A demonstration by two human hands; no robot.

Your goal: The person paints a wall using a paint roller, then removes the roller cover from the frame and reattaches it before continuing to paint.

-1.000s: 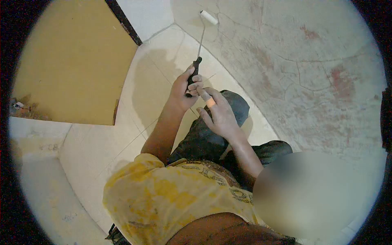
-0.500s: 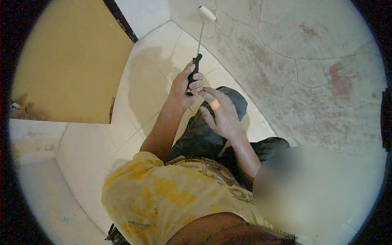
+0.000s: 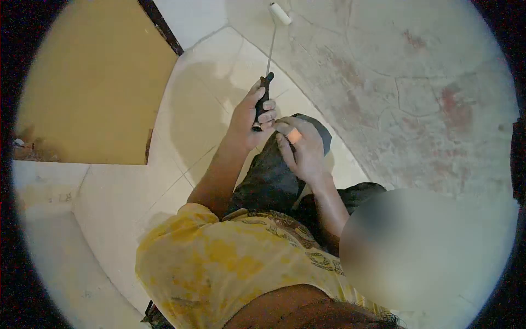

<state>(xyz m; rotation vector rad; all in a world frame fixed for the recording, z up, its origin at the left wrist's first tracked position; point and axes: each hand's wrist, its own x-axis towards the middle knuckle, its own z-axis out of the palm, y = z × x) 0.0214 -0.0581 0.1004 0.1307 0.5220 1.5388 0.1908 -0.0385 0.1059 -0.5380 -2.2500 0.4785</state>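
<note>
A paint roller with a white sleeve (image 3: 281, 14), a thin metal rod (image 3: 271, 49) and a black handle (image 3: 263, 102) points away from me. My left hand (image 3: 247, 116) is wrapped around that handle, palm up, with pale dust on the fingers. Close to the handle's lower end is my right hand (image 3: 307, 147), back facing up, with an orange band (image 3: 294, 135) around one finger. Its fingers are bent and its thumb is drawn in beside them. The fingertips meet or nearly meet my left fingers; whatever they may pinch is hidden.
A grey wall (image 3: 416, 98) with cracks and reddish patches rises on the right. At the left hangs a tan door-like panel (image 3: 98, 88) with a worn lower edge. Pale floor tiles (image 3: 164, 181) lie below, and my dark-trousered knee (image 3: 315, 129) is under my hands.
The fingers of my right hand have curled in, with the thumb closer to them. The roller and my left hand have shifted very slightly right.
</note>
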